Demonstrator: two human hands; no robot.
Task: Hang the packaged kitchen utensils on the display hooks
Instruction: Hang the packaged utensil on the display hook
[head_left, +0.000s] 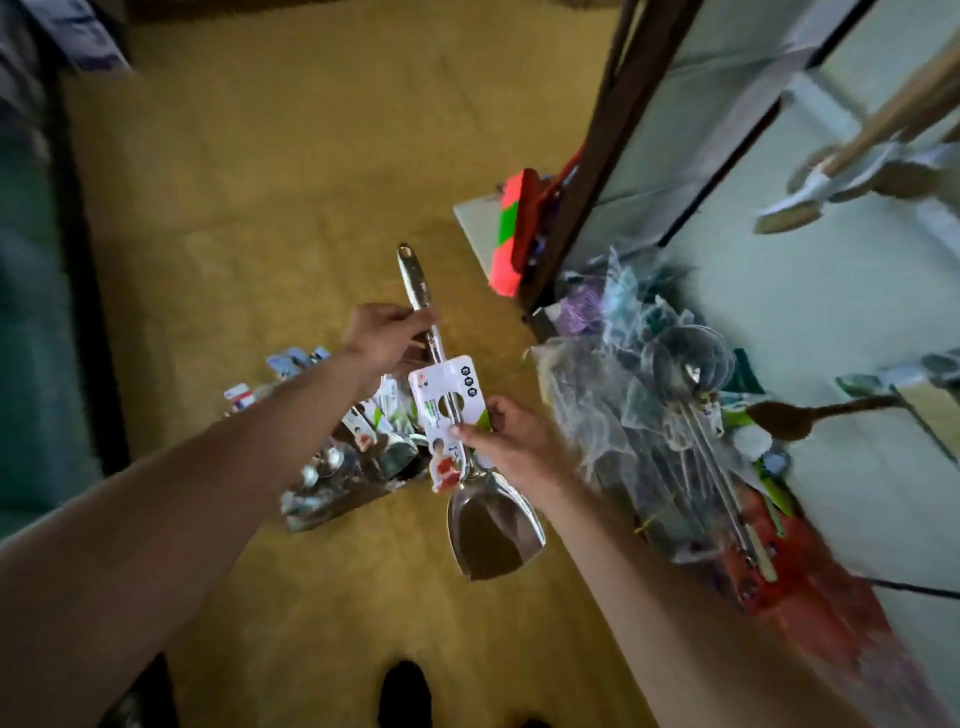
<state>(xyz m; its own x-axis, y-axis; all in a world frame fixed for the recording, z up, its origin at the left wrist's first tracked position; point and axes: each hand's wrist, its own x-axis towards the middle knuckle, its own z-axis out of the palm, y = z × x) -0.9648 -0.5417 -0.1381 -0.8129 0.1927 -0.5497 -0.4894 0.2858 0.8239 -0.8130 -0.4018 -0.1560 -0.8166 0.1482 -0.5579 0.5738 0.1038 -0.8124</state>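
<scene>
A steel spatula (470, 478) is held up over the yellow floor (260, 182), its handle pointing away and its broad blade nearest the camera. The left hand (392, 335) has its fingers curled tight round the handle, above a white printed card (445, 415) that sits on the shaft. The right hand (506, 441) pinches the lower edge of that card between thumb and fingers. Below them, on the floor, lies a pile of packaged utensils (337, 457). To the right stands a display rack (613, 156) with bagged strainers (685, 364) hanging against it, and a wooden spoon (779, 418) just beside them.
</scene>
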